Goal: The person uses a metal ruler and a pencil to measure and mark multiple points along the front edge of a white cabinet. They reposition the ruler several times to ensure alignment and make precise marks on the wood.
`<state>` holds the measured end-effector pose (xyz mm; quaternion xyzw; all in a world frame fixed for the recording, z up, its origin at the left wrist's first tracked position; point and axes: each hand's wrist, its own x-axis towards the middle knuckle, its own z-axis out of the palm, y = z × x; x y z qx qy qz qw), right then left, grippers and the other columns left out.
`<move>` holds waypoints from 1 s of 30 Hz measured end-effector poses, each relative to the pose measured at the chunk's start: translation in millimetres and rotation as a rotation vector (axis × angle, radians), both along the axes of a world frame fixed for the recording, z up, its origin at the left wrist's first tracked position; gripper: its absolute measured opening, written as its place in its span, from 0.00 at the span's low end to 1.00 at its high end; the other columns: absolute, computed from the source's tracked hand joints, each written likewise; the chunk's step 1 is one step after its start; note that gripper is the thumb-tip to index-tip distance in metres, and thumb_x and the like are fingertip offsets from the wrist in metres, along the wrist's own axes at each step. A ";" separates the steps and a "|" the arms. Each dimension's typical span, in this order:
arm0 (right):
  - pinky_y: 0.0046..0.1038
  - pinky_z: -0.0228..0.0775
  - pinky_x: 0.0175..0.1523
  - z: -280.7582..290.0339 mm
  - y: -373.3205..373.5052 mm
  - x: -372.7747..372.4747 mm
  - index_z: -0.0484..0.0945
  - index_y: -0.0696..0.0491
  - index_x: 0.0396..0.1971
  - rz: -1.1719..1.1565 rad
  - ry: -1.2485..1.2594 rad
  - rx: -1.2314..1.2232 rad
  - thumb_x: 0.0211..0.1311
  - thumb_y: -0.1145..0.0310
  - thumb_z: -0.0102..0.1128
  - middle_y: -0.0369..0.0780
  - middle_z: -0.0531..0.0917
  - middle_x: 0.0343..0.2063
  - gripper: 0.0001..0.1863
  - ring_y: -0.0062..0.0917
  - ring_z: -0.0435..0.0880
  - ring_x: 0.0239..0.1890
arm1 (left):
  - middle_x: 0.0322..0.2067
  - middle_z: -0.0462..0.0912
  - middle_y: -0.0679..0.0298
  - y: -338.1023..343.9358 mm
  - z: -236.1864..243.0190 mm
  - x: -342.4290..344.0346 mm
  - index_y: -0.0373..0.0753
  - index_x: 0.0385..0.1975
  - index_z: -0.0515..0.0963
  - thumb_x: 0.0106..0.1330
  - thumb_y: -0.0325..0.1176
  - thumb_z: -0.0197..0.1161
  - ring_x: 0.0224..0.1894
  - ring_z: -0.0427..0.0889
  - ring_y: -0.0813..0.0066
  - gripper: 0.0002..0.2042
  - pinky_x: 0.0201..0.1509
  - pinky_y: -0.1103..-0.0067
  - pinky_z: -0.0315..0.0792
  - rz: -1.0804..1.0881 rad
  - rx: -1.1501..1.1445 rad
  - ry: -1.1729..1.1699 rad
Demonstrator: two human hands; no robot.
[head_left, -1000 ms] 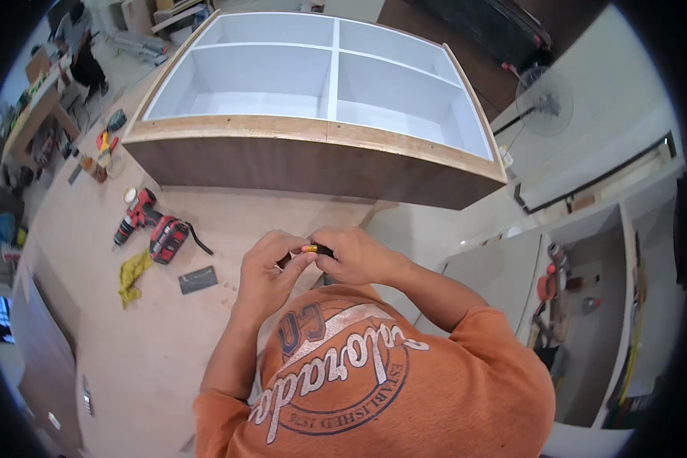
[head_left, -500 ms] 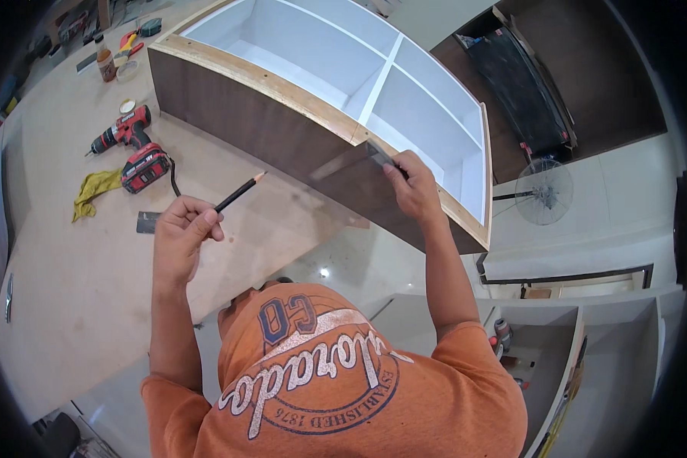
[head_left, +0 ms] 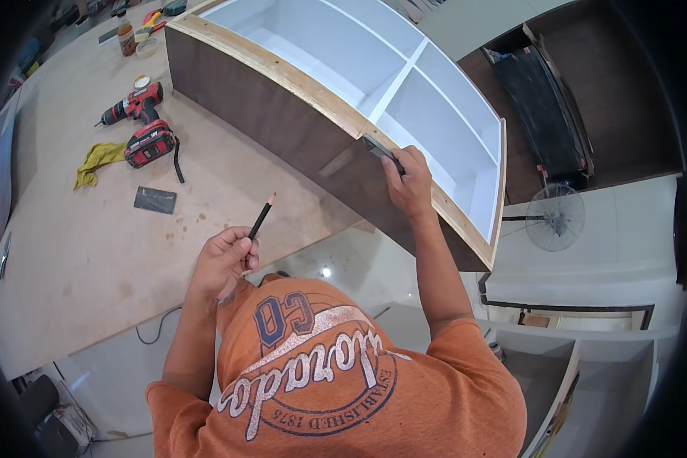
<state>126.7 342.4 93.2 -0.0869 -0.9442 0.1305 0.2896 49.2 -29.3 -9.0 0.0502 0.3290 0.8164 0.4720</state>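
My left hand (head_left: 223, 259) holds a black pencil (head_left: 261, 217) with its tip pointing up and away, above the plywood workbench (head_left: 91, 252). My right hand (head_left: 410, 183) reaches out to the raw plywood front edge of a large cabinet (head_left: 282, 114), which is brown outside and white inside and lies on the bench. This hand presses a small dark flat tool (head_left: 379, 148) against that edge, close to where a white divider (head_left: 393, 84) meets it. My orange shirt fills the lower part of the view.
A red cordless drill (head_left: 133, 105), a red and black battery tool (head_left: 151, 144), a yellow cloth (head_left: 95, 160) and a small dark plate (head_left: 155, 200) lie on the bench to the left. A floor fan (head_left: 555, 217) stands right of the cabinet. A cable (head_left: 156, 328) hangs below the bench edge.
A second ago both hands were together at my chest with the pencil. My right hand has since reached out to the cabinet edge, while the left keeps the pencil and has drawn back slightly.
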 end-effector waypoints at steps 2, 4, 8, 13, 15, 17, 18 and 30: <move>0.37 0.69 0.39 0.1 0.0 -0.5 0.82 0.57 0.34 0.016 0.015 0.020 0.61 0.71 0.67 0.43 0.77 0.28 0.06 0.38 0.77 0.33 | 0.35 0.82 0.62 2.5 0.6 3.4 0.31 0.49 0.76 0.75 0.26 0.57 0.31 0.81 0.74 0.09 0.38 0.80 0.77 0.019 -0.001 -0.018; 0.37 0.70 0.40 -0.1 0.6 -0.4 0.82 0.57 0.34 0.011 0.007 0.013 0.60 0.72 0.67 0.43 0.78 0.28 0.06 0.38 0.77 0.33 | 0.34 0.82 0.61 5.9 -1.1 7.0 0.31 0.49 0.76 0.75 0.26 0.57 0.31 0.81 0.74 0.08 0.38 0.79 0.78 0.027 -0.008 -0.029; 0.36 0.70 0.39 -0.2 0.8 -0.8 0.82 0.57 0.34 0.021 0.000 -0.033 0.61 0.72 0.67 0.43 0.78 0.28 0.06 0.38 0.78 0.33 | 0.34 0.82 0.61 11.5 -8.1 10.4 0.32 0.49 0.76 0.75 0.27 0.57 0.30 0.82 0.74 0.08 0.37 0.77 0.79 0.019 -0.034 -0.024; 0.36 0.70 0.39 0.8 0.9 0.2 0.82 0.58 0.34 0.037 -0.004 -0.048 0.61 0.72 0.67 0.43 0.77 0.28 0.05 0.38 0.78 0.33 | 0.36 0.82 0.61 16.7 -9.5 11.1 0.33 0.48 0.74 0.74 0.26 0.56 0.31 0.82 0.73 0.07 0.39 0.76 0.79 -0.001 -0.055 -0.021; 0.36 0.70 0.39 1.0 -0.2 0.6 0.82 0.58 0.34 0.025 -0.004 -0.042 0.61 0.72 0.67 0.43 0.77 0.28 0.05 0.38 0.77 0.33 | 0.35 0.81 0.61 24.3 -6.3 11.7 0.34 0.47 0.73 0.74 0.26 0.56 0.31 0.81 0.74 0.07 0.39 0.76 0.78 0.007 -0.084 -0.019; 0.36 0.69 0.39 0.9 -0.2 1.5 0.82 0.58 0.34 0.012 -0.002 -0.036 0.61 0.72 0.67 0.43 0.76 0.27 0.05 0.38 0.77 0.33 | 0.34 0.78 0.64 38.9 -5.6 11.3 0.37 0.45 0.71 0.73 0.25 0.56 0.29 0.77 0.76 0.05 0.38 0.76 0.77 0.019 -0.086 -0.081; 0.37 0.69 0.38 1.1 -0.8 1.1 0.82 0.58 0.34 0.016 -0.002 -0.035 0.61 0.72 0.67 0.43 0.76 0.27 0.05 0.38 0.77 0.32 | 0.34 0.78 0.64 47.1 -7.4 10.2 0.37 0.45 0.71 0.73 0.25 0.56 0.29 0.77 0.76 0.05 0.38 0.76 0.77 0.022 -0.087 -0.079; 0.36 0.69 0.36 -7.3 3.2 0.9 0.82 0.56 0.34 -0.007 0.024 0.039 0.59 0.72 0.69 0.42 0.74 0.26 0.06 0.37 0.76 0.31 | 0.19 0.66 0.73 222.7 -31.2 -10.4 0.38 0.34 0.75 0.68 0.43 0.71 0.17 0.65 0.82 0.16 0.28 0.75 0.76 0.103 -0.428 0.027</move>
